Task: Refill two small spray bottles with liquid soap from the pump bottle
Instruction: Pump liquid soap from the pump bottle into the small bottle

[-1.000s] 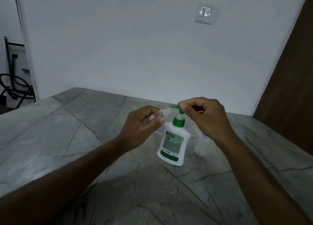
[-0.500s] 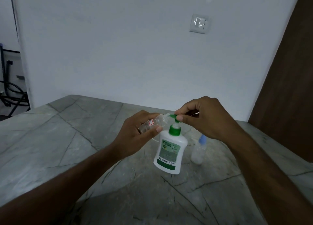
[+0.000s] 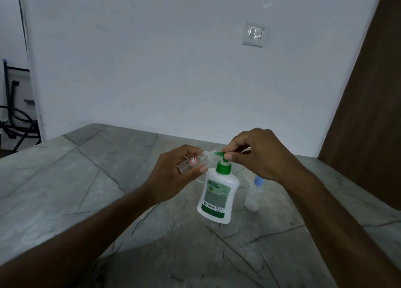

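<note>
Grey marble-veined tabletop (image 3: 65, 190) across the lower frame, pale wall (image 3: 152, 59) behind, brown wooden panel (image 3: 373, 114) at right, white light switch (image 3: 253, 34) on the wall, dark metal chair frame (image 3: 15, 122) at far left.

White pump bottle (image 3: 218, 195) with green collar and green pump head, upright on the tabletop near centre, printed label facing the camera.

Left hand (image 3: 175, 174) raised just left of the pump, its grip curled round a small clear spray bottle (image 3: 195, 161) with a red-and-white sticker; bottle tilted nearly on its side, open neck right at the green nozzle tip.

Right hand (image 3: 258, 155) above the pump, thumb and forefinger pinched on the green pump head, remaining fingers curled.

Second small spray bottle (image 3: 253, 195), translucent with a blue cap, upright on the tabletop just right of the pump bottle, partly under the right wrist, touched by neither hand.
</note>
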